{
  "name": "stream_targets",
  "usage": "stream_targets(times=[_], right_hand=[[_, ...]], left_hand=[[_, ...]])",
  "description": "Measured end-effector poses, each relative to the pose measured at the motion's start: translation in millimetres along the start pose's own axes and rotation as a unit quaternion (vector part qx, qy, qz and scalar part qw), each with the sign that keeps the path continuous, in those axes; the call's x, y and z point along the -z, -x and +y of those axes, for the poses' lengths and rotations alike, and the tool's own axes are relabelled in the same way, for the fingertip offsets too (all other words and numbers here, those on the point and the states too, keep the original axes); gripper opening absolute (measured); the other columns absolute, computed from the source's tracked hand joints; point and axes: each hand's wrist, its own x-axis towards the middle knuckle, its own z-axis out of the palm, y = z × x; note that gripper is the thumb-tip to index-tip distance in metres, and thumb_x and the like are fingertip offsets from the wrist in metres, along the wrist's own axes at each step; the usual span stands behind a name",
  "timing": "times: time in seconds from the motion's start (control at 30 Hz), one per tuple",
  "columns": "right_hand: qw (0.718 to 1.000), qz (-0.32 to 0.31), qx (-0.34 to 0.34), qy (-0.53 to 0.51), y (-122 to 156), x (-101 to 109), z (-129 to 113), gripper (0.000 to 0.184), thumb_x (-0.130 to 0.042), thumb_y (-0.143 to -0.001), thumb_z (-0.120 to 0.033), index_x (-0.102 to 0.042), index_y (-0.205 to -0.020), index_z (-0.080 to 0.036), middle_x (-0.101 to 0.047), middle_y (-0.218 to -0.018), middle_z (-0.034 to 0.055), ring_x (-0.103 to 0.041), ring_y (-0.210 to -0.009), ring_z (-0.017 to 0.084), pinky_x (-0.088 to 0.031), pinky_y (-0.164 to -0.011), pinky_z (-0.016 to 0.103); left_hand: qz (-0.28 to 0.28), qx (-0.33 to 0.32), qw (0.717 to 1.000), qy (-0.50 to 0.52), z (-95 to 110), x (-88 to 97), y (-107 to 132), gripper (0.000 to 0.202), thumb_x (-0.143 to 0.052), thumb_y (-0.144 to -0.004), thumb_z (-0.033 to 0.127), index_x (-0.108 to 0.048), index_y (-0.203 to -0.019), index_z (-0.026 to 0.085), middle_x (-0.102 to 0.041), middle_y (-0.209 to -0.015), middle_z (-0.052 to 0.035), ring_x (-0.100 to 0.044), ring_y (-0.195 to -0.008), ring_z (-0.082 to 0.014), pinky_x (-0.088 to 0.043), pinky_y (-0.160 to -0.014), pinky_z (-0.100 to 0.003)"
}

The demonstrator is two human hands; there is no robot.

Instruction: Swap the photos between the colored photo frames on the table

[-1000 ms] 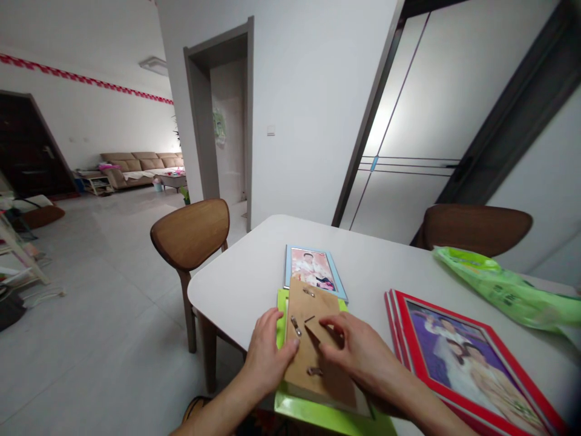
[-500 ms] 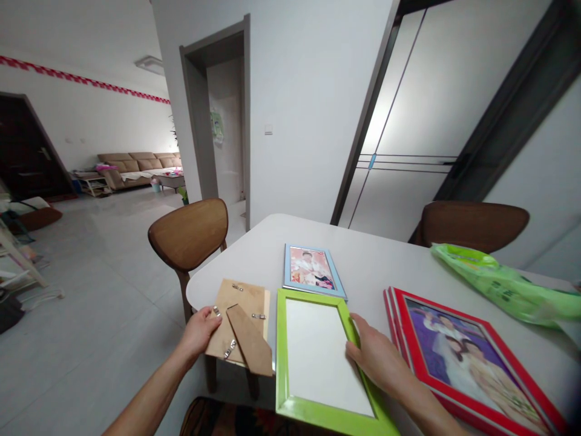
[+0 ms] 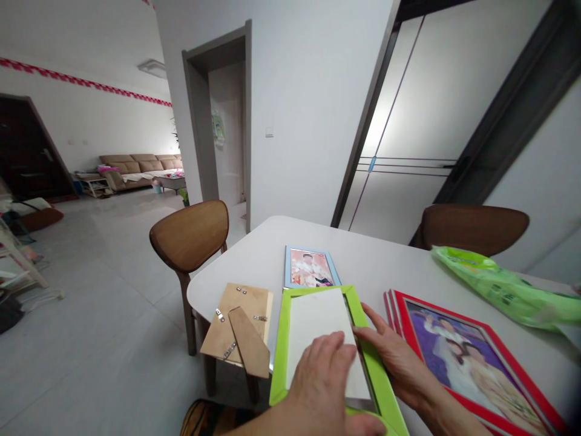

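A lime-green picture frame is lifted slightly at the near side of the white table, its far end overlapping a light-blue picture frame. Inside the green frame lies a white sheet, a bit skewed, with a dark gap along its right side. My left hand rests across the sheet, fingers stretched out and not gripping. My right hand holds the green frame's right side, thumb on the inner edge. To the left lies a brown backing board with metal clips and a stand leg, untouched.
Red picture frames are stacked on the right of the table, the top one showing a photo. Behind them lies a green plastic bag. Wooden chairs stand at the table's left and far right.
My left hand has let go of the backing board and moved right onto the white sheet. The sheet has turned askew in the green frame, which has tilted. My right hand still holds the frame.
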Motion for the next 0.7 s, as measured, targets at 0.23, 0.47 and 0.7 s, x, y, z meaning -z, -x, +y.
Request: stream_targets(times=[0.23, 0.47, 0.7], right_hand=[[0.978, 0.012, 0.041, 0.203, -18, 18, 19, 0.064, -0.05, -0.068, -0.029, -0.027, -0.126, -0.017, -0.057, -0.055, -0.002, -0.051, -0.044, 0.014, -0.039, -0.045, 0.025], [0.8, 0.091, 0.142, 0.575, -37, 32, 36, 0.046, -0.043, -0.069, -0.025, -0.046, -0.113, -0.008, -0.062, -0.081, 0.0117, -0.058, -0.073, 0.023, -0.041, -0.068, 0.032], [0.82, 0.067, 0.259, 0.507, -32, 0, 39, 0.041, -0.045, -0.07, -0.029, -0.052, -0.105, -0.01, -0.057, -0.1, 0.0142, -0.054, -0.089, 0.023, -0.039, -0.081, 0.036]], left_hand=[[0.069, -0.031, 0.997, -0.025, 1, 29.6, 3, 0.06, -0.04, -0.061, 0.007, -0.035, -0.12, 0.016, -0.047, -0.114, -0.0089, -0.042, -0.104, -0.0239, -0.036, -0.091, -0.036], [0.212, 0.214, 0.948, 0.104, -64, 70.1, 41, 0.048, -0.04, -0.059, 0.008, -0.044, -0.106, 0.017, -0.056, -0.087, -0.0025, -0.054, -0.081, -0.0182, -0.043, -0.073, -0.028], [0.087, 0.247, 0.962, -0.083, -80, 69.7, 57, 0.046, -0.046, -0.065, 0.018, -0.046, -0.111, 0.016, -0.058, -0.095, -0.0066, -0.053, -0.088, -0.0223, -0.04, -0.077, -0.032]])
